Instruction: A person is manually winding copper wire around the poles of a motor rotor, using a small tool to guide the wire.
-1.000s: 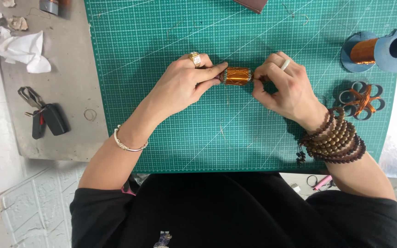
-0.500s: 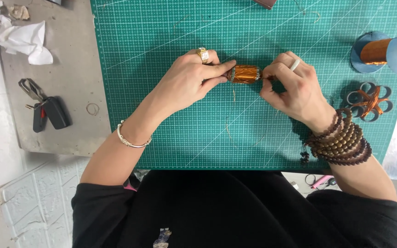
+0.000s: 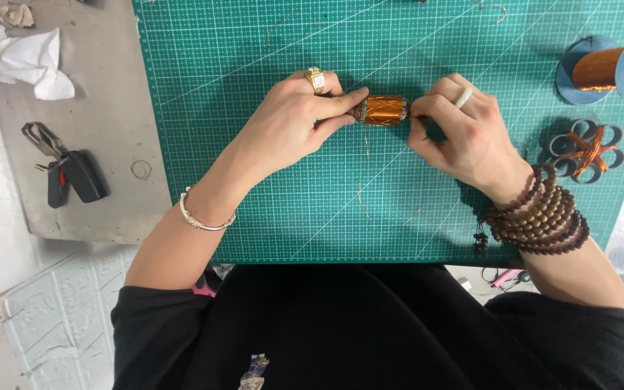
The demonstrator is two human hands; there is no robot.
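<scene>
A small coil of copper-coloured wire (image 3: 384,110) lies sideways just above the green cutting mat (image 3: 254,58), held between both hands. My left hand (image 3: 301,119), with a gold ring, pinches the coil's left end between thumb and fingers. My right hand (image 3: 460,133), wearing a white ring and brown bead bracelets, grips the right end. A thin loose strand of wire hangs from the coil down onto the mat.
A blue spool of copper wire (image 3: 604,66) lies at the mat's right edge, with a flower-shaped wire piece (image 3: 585,150) below it. On the grey surface to the left are a key fob with keys (image 3: 66,170) and crumpled white tissue (image 3: 30,61).
The view has shifted a little, so everything sits slightly lower and to the right. Both hands keep their hold on the coil, with small finger movements at its ends.
</scene>
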